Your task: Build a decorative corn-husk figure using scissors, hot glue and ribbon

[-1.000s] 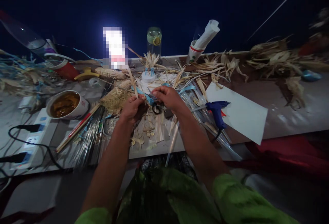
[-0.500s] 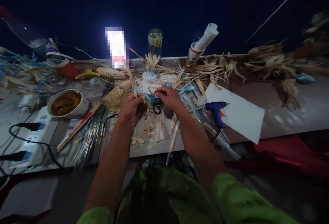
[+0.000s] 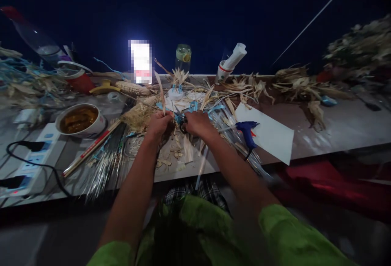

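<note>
My left hand [image 3: 159,125] is closed, pinching the lower end of a pale corn husk strip [image 3: 161,91] that stands up from the fingers. Beside it, my right hand [image 3: 195,122] is wrapped at the black handles of a pair of scissors [image 3: 182,125]. The blades point up and to the left, close to the left fingertips. Light blue ribbon [image 3: 193,106] lies just behind the right hand. Farther back, a bundle of husk tied with blue [image 3: 180,79] stands on a round white lid [image 3: 175,94]. Small husk scraps [image 3: 179,152] lie in front of the hands.
A blue glue gun [image 3: 246,129] rests on white card [image 3: 275,135] at right. To the left are a bowl of brown liquid [image 3: 80,120], a power strip [image 3: 45,148] with cables, and thin wires [image 3: 106,164]. A lit phone [image 3: 141,60] and a bottle [image 3: 183,56] stand behind.
My right hand has gone from pinching above the scissors to gripping them by the handles. My left hand still holds the husk strip, which now stands more upright. The view has shifted slightly.
</note>
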Demonstrator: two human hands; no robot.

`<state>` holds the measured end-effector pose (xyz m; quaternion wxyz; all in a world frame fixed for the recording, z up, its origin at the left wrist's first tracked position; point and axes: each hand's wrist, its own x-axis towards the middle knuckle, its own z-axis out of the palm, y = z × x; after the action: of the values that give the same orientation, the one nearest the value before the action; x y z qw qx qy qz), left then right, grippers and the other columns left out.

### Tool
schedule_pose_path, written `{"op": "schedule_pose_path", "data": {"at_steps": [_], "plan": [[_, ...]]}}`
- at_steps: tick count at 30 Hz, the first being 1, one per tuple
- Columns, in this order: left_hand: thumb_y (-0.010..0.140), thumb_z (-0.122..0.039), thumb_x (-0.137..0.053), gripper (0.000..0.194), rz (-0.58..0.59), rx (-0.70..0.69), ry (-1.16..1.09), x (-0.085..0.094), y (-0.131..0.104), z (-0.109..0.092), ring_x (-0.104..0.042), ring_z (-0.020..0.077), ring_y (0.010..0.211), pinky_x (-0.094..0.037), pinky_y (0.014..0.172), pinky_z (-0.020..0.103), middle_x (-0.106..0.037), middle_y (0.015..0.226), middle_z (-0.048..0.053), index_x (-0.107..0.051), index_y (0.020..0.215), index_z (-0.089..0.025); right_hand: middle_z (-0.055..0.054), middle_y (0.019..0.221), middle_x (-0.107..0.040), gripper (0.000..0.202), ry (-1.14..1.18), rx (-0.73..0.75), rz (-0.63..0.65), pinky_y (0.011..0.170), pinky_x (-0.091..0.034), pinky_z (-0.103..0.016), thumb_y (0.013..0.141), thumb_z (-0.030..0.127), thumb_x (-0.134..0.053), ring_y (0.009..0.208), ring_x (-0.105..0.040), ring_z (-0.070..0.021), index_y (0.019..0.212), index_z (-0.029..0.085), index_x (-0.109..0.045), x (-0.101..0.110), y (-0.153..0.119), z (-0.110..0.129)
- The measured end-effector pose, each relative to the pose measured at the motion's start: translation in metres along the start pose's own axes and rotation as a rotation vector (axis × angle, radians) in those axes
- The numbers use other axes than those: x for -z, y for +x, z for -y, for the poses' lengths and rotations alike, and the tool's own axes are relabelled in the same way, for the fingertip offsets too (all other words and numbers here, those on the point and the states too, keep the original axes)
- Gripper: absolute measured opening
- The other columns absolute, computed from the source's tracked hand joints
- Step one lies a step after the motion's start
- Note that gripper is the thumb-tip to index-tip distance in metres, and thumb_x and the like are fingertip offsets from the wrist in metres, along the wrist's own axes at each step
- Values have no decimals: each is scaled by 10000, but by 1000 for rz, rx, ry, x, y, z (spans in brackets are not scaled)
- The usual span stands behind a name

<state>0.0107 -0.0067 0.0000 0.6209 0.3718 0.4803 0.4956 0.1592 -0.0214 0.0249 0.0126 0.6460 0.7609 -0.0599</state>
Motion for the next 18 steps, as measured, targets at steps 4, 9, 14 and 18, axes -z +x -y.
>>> {"op": "schedule_pose_path", "data": {"at_steps": [4,9,14,18], "plan": [[528,-177,-662,123,-7,-1,0,2,1,1,-394,45,351,-241,365,167,-489,438,-40,-588,617,-135,-159,1063,-602,374,-8,-3,24,832,-388,-481,741,366,-535,1045,-502,-332,1064,182,-570,2,1,3],[542,-197,-664,121,-2,-12,11,2,1,0,-338,34,332,-198,352,166,-445,408,-53,-593,618,-135,-156,1116,-569,329,0,-1,72,819,-408,-481,730,317,-536,1061,-494,-334,1033,201,-594,2,0,0],[542,-206,-658,125,6,-22,39,4,2,2,-358,41,354,-227,368,173,-464,432,-47,-595,625,-137,-147,1053,-615,295,24,-70,38,829,-408,-467,738,251,-498,1035,-526,-313,1006,192,-605,2,0,-1],[531,-190,-654,107,-18,-79,74,6,6,4,-381,34,390,-243,395,164,-491,464,-36,-603,603,-129,-120,1006,-648,321,186,-138,-39,817,-417,-434,748,225,-470,977,-567,-284,1044,201,-591,7,-4,-14]]}}
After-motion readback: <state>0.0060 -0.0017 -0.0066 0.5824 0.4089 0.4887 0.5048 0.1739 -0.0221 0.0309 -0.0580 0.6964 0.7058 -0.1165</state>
